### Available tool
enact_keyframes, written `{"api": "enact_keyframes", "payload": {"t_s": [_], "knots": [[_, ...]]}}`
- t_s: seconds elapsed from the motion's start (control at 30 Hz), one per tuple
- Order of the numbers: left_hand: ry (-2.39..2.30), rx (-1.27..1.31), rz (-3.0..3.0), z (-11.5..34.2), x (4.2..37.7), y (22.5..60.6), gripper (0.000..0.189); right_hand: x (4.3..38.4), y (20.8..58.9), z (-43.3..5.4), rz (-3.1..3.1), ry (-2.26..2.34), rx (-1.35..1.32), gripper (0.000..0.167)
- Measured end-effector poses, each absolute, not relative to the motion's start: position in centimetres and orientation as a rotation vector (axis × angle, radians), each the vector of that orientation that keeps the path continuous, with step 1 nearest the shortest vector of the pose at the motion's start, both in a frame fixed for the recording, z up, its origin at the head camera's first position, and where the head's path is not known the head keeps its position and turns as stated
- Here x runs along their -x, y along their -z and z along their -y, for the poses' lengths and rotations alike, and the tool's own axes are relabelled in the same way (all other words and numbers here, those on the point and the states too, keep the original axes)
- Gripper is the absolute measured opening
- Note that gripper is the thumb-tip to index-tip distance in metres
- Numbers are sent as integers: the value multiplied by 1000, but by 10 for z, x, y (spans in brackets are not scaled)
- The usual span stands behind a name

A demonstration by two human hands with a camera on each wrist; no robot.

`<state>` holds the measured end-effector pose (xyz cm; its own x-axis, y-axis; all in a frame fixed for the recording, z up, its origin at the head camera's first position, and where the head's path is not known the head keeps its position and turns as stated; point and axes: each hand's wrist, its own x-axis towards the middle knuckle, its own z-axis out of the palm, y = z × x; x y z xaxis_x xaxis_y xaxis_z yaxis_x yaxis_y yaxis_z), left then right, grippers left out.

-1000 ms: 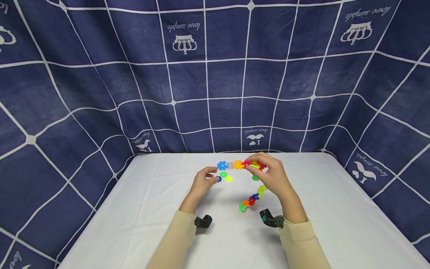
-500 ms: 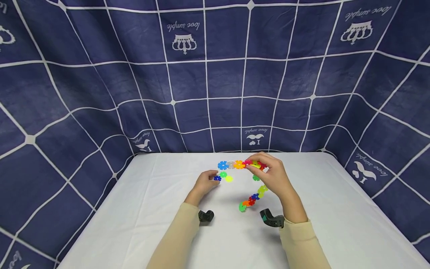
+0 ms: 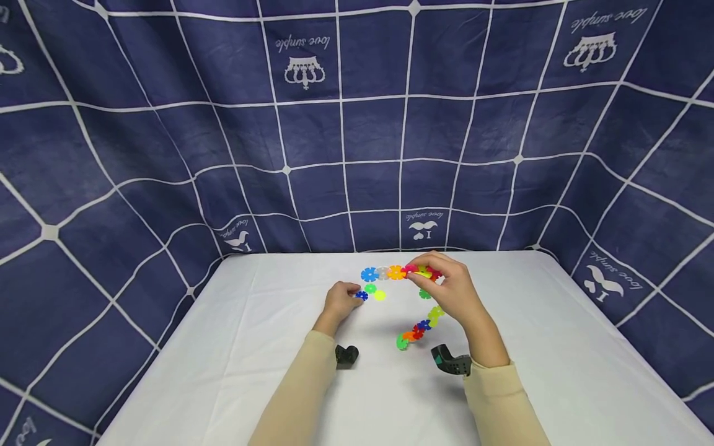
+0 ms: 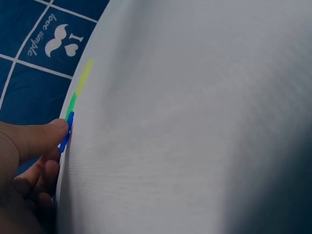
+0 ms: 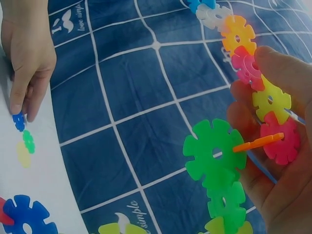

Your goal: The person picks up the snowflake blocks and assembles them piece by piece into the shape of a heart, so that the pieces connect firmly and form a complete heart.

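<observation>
My right hand [image 3: 453,286] pinches a long chain of colourful notched plastic flower discs near a pink disc [image 5: 247,66]. From there the chain runs left to a light blue disc [image 3: 370,274]. Its other part hangs down, through green discs [image 5: 214,146], to a green end disc [image 3: 402,342]. My left hand [image 3: 339,301] is low at the white table, thumb and fingers pinching a dark blue flower disc [image 4: 67,131]. Beside that disc lie a green disc [image 3: 370,288] and a yellow disc [image 3: 380,295]; whether these are joined to it I cannot tell.
The white-covered table [image 3: 268,359] extends around both hands. A dark blue curtain [image 3: 379,136] with white grid lines stands behind it and along both sides. A black wrist camera [image 3: 347,357] sits at the left wrist, another black camera [image 3: 449,362] at the right.
My left hand has moved slightly right and its fingers have closed on the dark blue disc. The right hand and its chain have stayed almost still.
</observation>
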<state>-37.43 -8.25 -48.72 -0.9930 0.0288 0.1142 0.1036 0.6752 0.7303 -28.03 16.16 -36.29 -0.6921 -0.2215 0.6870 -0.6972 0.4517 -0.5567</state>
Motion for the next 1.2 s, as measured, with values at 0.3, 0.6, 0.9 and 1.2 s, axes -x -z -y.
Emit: {"api": "enact_keyframes", "payload": {"t_s": [0.3, 0.6, 0.9, 1.2], "knots": [[1199, -17, 2827, 77, 370, 486, 26, 280, 365, -161, 2199, -1186, -753, 16], [1239, 36, 2781, 79, 366, 487, 24, 279, 364, -162, 2204, -1179, -746, 17], [1408, 17, 2685, 89, 361, 490, 16, 280, 365, -162, 2204, -1174, -756, 17], [1687, -17, 2528, 92, 355, 485, 13, 280, 365, -163, 2212, -1170, -750, 16]]}}
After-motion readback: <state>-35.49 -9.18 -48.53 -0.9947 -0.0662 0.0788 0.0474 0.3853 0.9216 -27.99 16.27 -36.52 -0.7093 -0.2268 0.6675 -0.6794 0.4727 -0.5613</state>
